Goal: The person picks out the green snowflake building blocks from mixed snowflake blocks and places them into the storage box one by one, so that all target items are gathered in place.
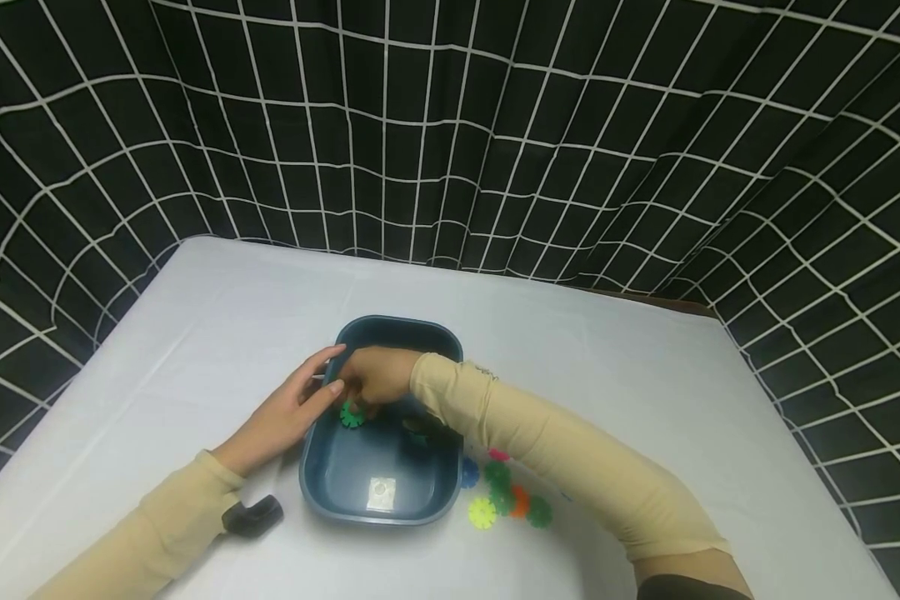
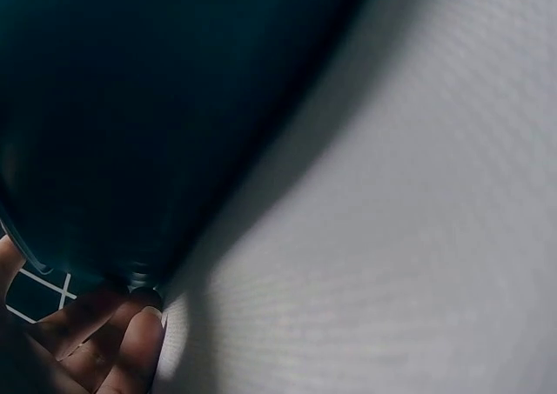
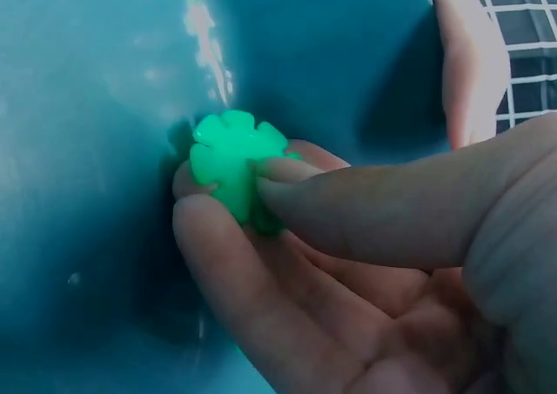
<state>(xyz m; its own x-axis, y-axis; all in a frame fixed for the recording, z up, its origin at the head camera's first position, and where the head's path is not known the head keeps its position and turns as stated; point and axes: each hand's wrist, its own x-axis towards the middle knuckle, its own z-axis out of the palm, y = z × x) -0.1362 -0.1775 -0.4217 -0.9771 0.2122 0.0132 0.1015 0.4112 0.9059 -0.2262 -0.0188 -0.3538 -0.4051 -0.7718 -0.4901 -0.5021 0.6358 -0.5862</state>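
Note:
A deep blue-green plastic bin (image 1: 345,487) stands on the white table. My left hand (image 1: 288,410) holds its left wall, thumb over the rim and the other fingers along the outside; those fingers (image 2: 130,346) touch the bin's outer side in the left wrist view. My right hand (image 1: 382,373) reaches down inside the bin. Between thumb and fingers it pinches a bright green notched plastic disc (image 3: 228,161), shaped like a flower. The right wrist view shows this disc close to the bin's inner surface. My right forearm crosses the bin's right rim.
Right of the bin, on the white cloth (image 1: 607,358), lie several loose notched discs, among them a yellow one (image 1: 482,513), an orange one (image 1: 521,502), a blue one (image 1: 470,473) and a green one (image 1: 540,512). A black curtain with white grid lines (image 1: 420,125) hangs behind.

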